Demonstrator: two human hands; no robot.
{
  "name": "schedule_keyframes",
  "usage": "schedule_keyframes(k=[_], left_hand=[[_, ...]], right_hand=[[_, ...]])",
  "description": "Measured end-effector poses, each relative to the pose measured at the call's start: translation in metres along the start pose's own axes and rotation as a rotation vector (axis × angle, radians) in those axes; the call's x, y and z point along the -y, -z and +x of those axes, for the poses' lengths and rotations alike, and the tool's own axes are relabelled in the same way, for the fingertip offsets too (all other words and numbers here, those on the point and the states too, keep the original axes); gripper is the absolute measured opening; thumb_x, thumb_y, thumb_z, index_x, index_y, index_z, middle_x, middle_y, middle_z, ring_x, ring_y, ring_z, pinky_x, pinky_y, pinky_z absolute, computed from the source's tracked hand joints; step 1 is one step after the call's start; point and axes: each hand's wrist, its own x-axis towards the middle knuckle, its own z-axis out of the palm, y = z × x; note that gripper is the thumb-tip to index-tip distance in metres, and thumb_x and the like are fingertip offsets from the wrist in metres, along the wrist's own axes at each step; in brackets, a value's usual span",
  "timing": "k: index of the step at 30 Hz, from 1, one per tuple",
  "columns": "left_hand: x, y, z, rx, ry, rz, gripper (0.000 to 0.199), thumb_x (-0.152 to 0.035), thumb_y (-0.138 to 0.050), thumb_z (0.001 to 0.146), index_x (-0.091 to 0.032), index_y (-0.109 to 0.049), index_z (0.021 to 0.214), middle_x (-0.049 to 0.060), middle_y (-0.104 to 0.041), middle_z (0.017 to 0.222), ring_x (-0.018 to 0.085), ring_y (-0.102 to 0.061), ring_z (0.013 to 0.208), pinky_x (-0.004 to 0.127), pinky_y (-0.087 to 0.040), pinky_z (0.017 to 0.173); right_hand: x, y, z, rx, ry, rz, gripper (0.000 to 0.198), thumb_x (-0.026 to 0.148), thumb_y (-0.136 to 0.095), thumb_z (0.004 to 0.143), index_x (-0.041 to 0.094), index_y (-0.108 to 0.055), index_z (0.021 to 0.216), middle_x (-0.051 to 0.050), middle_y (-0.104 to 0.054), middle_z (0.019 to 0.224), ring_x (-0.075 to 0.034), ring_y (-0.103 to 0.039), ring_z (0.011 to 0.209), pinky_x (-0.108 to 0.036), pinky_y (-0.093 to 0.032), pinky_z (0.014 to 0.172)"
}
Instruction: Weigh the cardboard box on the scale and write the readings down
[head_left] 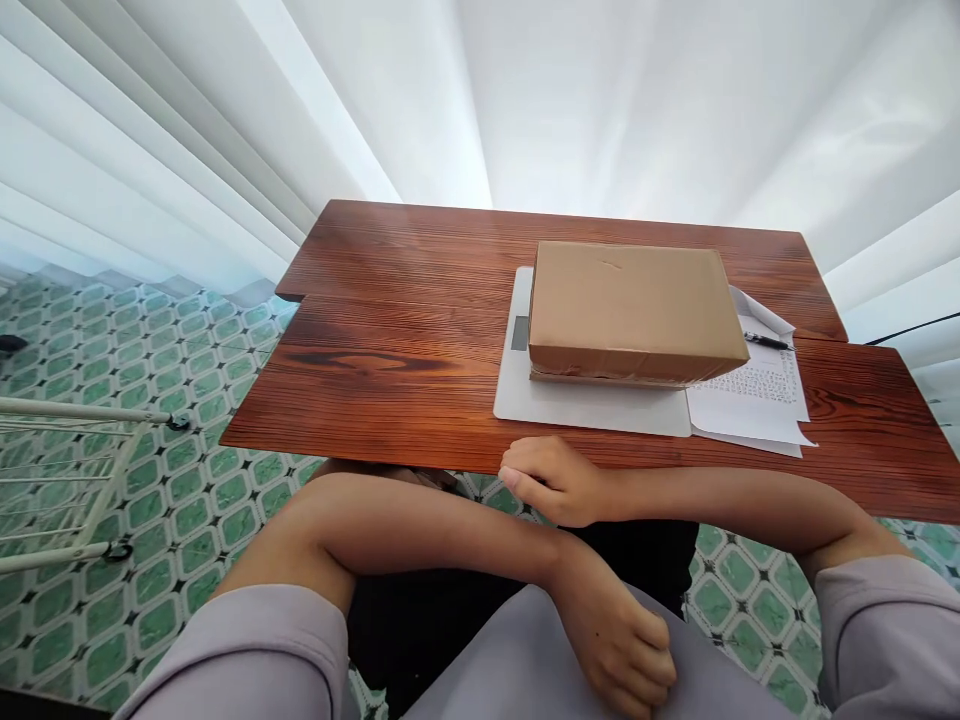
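Note:
A closed brown cardboard box point(637, 300) sits on a flat white scale point(585, 408), overhanging its right side; a small dark display point(519, 333) shows at the scale's left. My right hand point(555, 480) is at the table's front edge, just below the scale, its fingers bent together and holding nothing that shows. Lower down, my left hand point(622, 640) rests at my lap with its fingers curled in, and no object is visible in it. The left forearm passes in front of the right hand. Neither hand touches the box.
Handwritten paper sheets point(750, 415) lie right of the scale, partly under the box, with a black pen point(768, 341) on top. The wooden table point(360, 330) has stepped side edges. White curtains point(555, 110) hang behind it. A wheeled white rack point(97, 490) stands on the tiled floor at left.

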Motion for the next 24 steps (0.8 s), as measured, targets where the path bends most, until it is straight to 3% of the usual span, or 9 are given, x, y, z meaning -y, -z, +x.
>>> schedule_keyframes(k=[2, 4, 7, 12, 16, 21, 23, 24], left_hand=[[0.008, 0.002, -0.002, 0.010, 0.010, 0.060, 0.045, -0.054, -0.049, 0.072, -0.020, -0.024, 0.061, 0.000, -0.003, 0.071, 0.019, 0.007, 0.065, 0.033, -0.002, 0.067], [0.013, 0.002, -0.006, 0.019, 0.024, 0.187, 0.058, -0.063, -0.042, 0.069, -0.016, -0.009, 0.068, 0.000, -0.004, 0.068, 0.019, 0.007, 0.065, 0.034, -0.001, 0.068], [0.013, -0.005, -0.013, 0.021, 0.026, 0.333, 0.057, -0.066, -0.029, 0.069, -0.015, -0.005, 0.068, 0.001, -0.006, 0.066, 0.019, 0.001, 0.062, 0.032, -0.007, 0.065], [0.003, -0.019, -0.019, -0.014, 0.073, 0.320, 0.047, -0.055, -0.026, 0.071, -0.014, -0.005, 0.067, 0.001, -0.008, 0.066, 0.021, -0.008, 0.060, 0.035, -0.018, 0.065], [-0.005, -0.016, -0.017, -0.056, 0.144, 0.234, 0.052, -0.054, -0.035, 0.067, -0.013, -0.004, 0.062, 0.003, -0.006, 0.061, 0.021, -0.009, 0.058, 0.035, -0.016, 0.064], [-0.003, -0.007, -0.014, 0.001, 0.223, 0.095, 0.065, -0.058, -0.051, 0.059, -0.014, -0.004, 0.050, 0.004, -0.003, 0.052, 0.018, -0.008, 0.054, 0.033, -0.013, 0.060], [-0.004, -0.009, -0.014, 0.082, 0.235, -0.126, 0.071, -0.055, -0.060, 0.058, -0.015, -0.001, 0.048, 0.001, 0.005, 0.049, 0.015, 0.002, 0.055, 0.029, -0.007, 0.059], [-0.005, -0.011, -0.015, 0.189, 0.267, -0.263, 0.073, -0.054, -0.063, 0.058, -0.017, -0.001, 0.047, -0.002, 0.010, 0.049, 0.013, 0.008, 0.057, 0.028, -0.005, 0.059]], right_hand=[[-0.006, 0.000, 0.002, -0.058, -0.037, 0.065, 0.041, 0.035, -0.031, 0.104, 0.022, -0.029, 0.065, 0.003, -0.039, 0.061, -0.012, -0.036, 0.058, -0.029, -0.032, 0.061], [-0.011, 0.000, 0.001, -0.115, -0.071, 0.115, 0.042, 0.034, -0.033, 0.104, 0.022, -0.028, 0.064, 0.004, -0.037, 0.059, -0.011, -0.034, 0.056, -0.028, -0.030, 0.058], [-0.016, 0.000, -0.003, -0.154, -0.117, 0.162, 0.044, 0.033, -0.033, 0.103, 0.022, -0.024, 0.062, 0.005, -0.032, 0.056, -0.010, -0.030, 0.053, -0.028, -0.028, 0.055], [-0.023, 0.000, -0.006, -0.135, -0.083, 0.208, 0.042, 0.027, -0.037, 0.097, 0.024, -0.018, 0.060, 0.005, -0.024, 0.051, -0.010, -0.025, 0.046, -0.028, -0.023, 0.048], [-0.027, -0.002, -0.006, -0.005, -0.053, 0.197, 0.039, 0.021, -0.042, 0.087, 0.024, -0.015, 0.059, 0.006, -0.019, 0.050, -0.010, -0.021, 0.045, -0.030, -0.022, 0.047], [-0.028, -0.003, -0.006, 0.052, -0.074, 0.143, 0.036, 0.020, -0.042, 0.079, 0.023, -0.014, 0.057, 0.005, -0.018, 0.050, -0.011, -0.019, 0.046, -0.031, -0.021, 0.049], [-0.028, -0.004, -0.006, 0.058, -0.094, 0.132, 0.036, 0.021, -0.042, 0.080, 0.023, -0.014, 0.057, 0.005, -0.018, 0.050, -0.011, -0.019, 0.046, -0.031, -0.021, 0.049], [-0.028, -0.004, -0.006, 0.063, -0.100, 0.126, 0.036, 0.021, -0.042, 0.080, 0.023, -0.014, 0.057, 0.005, -0.017, 0.049, -0.011, -0.019, 0.046, -0.031, -0.021, 0.050]])
